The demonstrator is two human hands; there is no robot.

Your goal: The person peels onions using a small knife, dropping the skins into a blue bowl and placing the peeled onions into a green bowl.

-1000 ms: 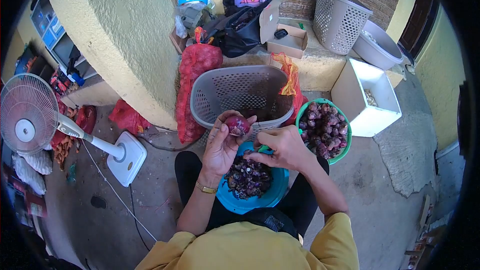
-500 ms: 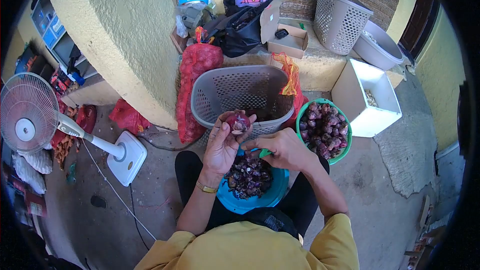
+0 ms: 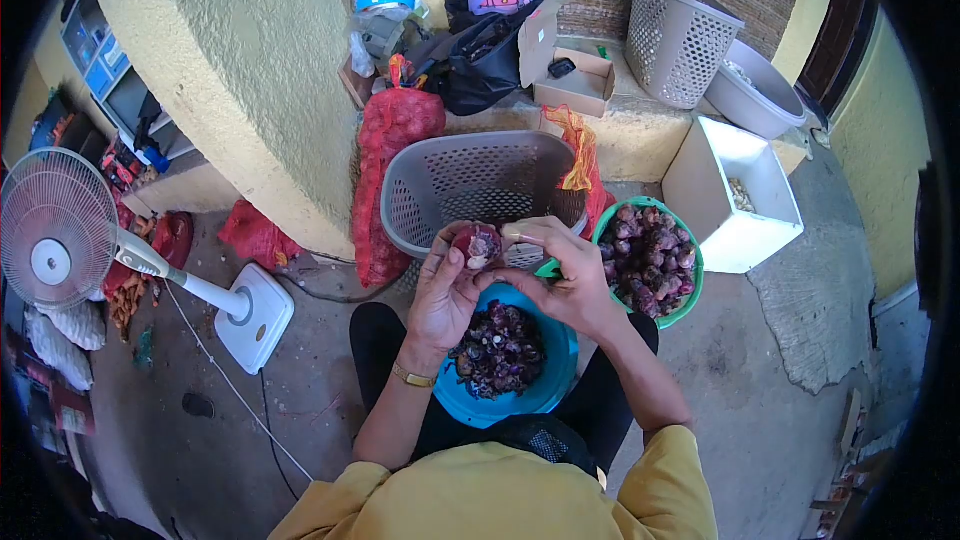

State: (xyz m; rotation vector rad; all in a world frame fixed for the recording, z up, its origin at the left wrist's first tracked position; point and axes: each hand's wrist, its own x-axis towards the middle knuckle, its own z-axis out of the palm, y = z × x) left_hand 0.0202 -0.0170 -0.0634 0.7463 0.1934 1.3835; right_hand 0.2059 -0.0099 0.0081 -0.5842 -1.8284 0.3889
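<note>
My left hand is closed around a red onion, with its pale root end facing up toward me. Close against the onion's right side, my right hand has its thumb and forefinger reaching to it. A small green-handled knife is tucked in the right hand's grip; its blade cannot be made out. Below both hands, between my legs, sits a blue basin holding dark onion skins and trimmings. The grey perforated basket stands just beyond the hands.
To the right is a green basin full of red onions, near a white box. A red mesh sack of onions leans left of the basket. A white fan stands on the left, its cord across the floor.
My right hand has risen and turned, from over the blue basin to the onion's right side, its fingers now extended to it. The left hand holds the onion in nearly the same place.
</note>
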